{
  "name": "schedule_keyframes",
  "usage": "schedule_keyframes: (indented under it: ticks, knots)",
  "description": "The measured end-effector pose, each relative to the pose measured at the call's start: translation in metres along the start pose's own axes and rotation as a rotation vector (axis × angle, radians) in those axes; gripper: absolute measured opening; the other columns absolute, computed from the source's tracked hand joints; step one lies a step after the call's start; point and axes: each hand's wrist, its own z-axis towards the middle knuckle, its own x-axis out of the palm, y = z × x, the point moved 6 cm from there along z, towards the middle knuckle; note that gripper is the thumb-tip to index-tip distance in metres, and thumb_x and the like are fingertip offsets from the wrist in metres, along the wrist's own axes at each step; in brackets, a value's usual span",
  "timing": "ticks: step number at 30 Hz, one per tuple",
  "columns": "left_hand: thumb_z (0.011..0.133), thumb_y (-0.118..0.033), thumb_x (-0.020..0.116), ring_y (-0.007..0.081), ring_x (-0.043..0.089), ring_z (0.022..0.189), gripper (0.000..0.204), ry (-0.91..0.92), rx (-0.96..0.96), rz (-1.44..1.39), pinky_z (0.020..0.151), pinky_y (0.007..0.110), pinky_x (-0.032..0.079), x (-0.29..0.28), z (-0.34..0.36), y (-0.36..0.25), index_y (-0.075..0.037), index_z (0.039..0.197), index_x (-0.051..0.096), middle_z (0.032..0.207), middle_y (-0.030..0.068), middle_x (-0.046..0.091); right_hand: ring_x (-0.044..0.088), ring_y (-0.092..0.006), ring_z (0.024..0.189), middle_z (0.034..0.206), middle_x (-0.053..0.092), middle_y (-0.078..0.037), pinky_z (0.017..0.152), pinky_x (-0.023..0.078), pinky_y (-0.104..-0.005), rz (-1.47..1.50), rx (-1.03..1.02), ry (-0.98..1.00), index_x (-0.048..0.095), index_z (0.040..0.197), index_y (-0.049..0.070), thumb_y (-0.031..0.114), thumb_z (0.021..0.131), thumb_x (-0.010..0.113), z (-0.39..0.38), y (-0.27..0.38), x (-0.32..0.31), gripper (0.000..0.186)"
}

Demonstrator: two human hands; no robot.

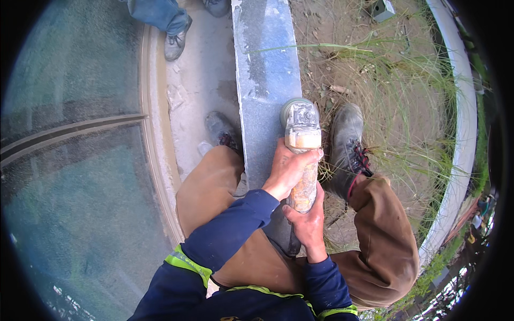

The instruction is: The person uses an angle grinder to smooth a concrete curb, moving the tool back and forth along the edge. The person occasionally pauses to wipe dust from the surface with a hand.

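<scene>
Both of my hands are closed on a dusty, worn angle grinder (304, 120). My left hand (290, 166) wraps round the front of its body, just behind the metal head. Behind it, my right hand (309, 227) grips the rear of the body, near the black cord end. The grinder's round disc (286, 111) is partly hidden under the head. It sits over the right edge of a long grey stone slab (267, 59); I cannot tell whether it touches. The slab runs away from me between my legs, and pale dust lies on its surface.
Left of the slab is a pale, dusty strip (199, 59), then a framed glass pane (75, 192). Another person's shoe (175, 44) stands at the far left. On the right are soil with long grass (396, 101), a small grey block (382, 10) and a curved pale kerb (465, 107).
</scene>
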Motion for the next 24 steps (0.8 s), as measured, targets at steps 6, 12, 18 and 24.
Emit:
schedule_keyframes:
  ticks: [6,12,18,24]
  knots:
    - [0.08,-0.012,0.081,0.0165,0.066,0.083,0.047,0.014,-0.02,0.026,0.075,0.035,0.055,0.01,0.01,0.014,-0.001,0.117,0.055,0.098,0.0087,0.066,0.061,-0.0254,0.118,0.13,0.06,-0.019,0.103,0.048,-0.04,0.082,-0.008,-0.034,0.029,0.152,0.002,0.01,0.077,0.081,0.003,-0.001,-0.009,0.092]
    - [0.086,-0.01,0.075,0.0124,0.064,0.085,0.029,0.018,0.057,-0.028,0.075,0.032,0.054,-0.015,0.001,-0.014,-0.005,0.113,0.065,0.098,0.003,0.067,0.064,-0.0288,0.117,0.129,0.063,-0.022,0.101,0.05,-0.0409,-0.082,-0.096,0.018,0.029,0.153,0.004,0.014,0.075,0.082,0.012,0.009,0.013,0.094]
    - [0.083,-0.011,0.078,0.0141,0.065,0.088,0.035,0.001,0.04,0.0,0.078,0.033,0.053,-0.002,0.003,0.004,-0.004,0.114,0.064,0.099,0.0041,0.068,0.063,-0.0273,0.117,0.129,0.062,-0.021,0.102,0.05,-0.0405,-0.034,-0.068,-0.008,0.029,0.153,0.004,0.011,0.075,0.082,0.005,0.005,-0.002,0.094]
    - [0.081,-0.013,0.079,0.0155,0.065,0.087,0.039,-0.007,-0.039,0.046,0.08,0.034,0.054,0.012,0.006,0.015,-0.004,0.115,0.063,0.099,0.0054,0.068,0.061,-0.0252,0.118,0.13,0.061,-0.019,0.103,0.049,-0.0404,0.027,-0.018,-0.034,0.029,0.153,0.003,0.008,0.076,0.081,0.003,-0.003,-0.011,0.093]
